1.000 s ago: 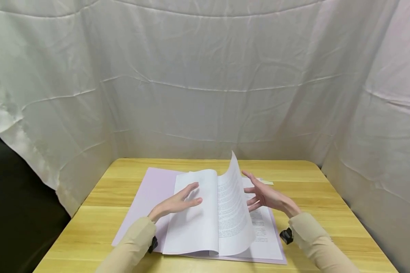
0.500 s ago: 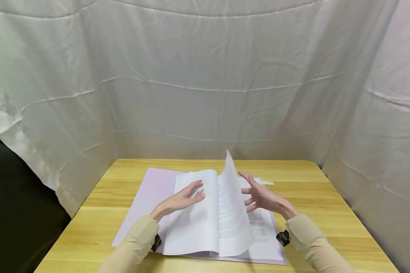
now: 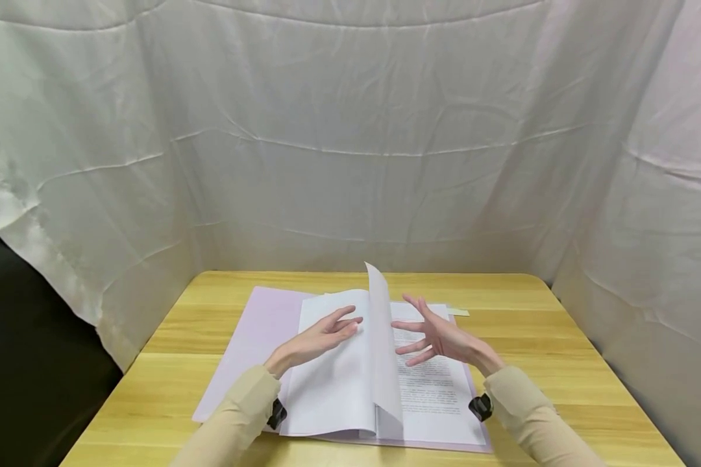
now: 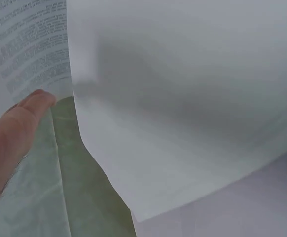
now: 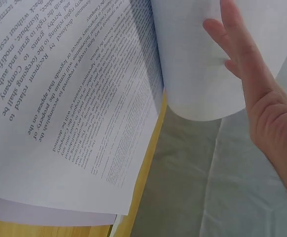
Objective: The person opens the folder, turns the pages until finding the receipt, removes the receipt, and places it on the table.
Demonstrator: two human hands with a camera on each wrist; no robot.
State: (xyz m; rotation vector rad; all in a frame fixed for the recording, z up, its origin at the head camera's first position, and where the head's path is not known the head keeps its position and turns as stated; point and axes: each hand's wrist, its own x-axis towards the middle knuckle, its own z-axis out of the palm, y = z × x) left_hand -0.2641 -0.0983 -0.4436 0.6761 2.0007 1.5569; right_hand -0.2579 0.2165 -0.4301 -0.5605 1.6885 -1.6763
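Note:
A lavender folder [image 3: 242, 353] lies opened on the table with a stack of paper sheets inside. One page [image 3: 383, 350] stands nearly upright and curved along the middle. To its left are turned sheets [image 3: 327, 395] with a blank side up; to its right lies a printed sheet [image 3: 435, 389]. My left hand [image 3: 315, 338] is over the blank sheets, fingers extended toward the standing page. My right hand [image 3: 446, 334] has its fingers spread, with the fingertips close to that page's right side. In the right wrist view, the fingers overlap the curved page [image 5: 197, 69].
The folder rests on a wooden table [image 3: 537, 363]. A small pale strip [image 3: 459, 312] sticks out past the sheets' upper right corner. Light cloth [image 3: 350, 130] hangs behind and at the sides, and something black [image 3: 23, 363] is at the far left.
The standing page has swung left, from leaning right to nearly upright, uncovering more of the printed sheet. My right hand has moved left, and my left hand has shifted slightly right.

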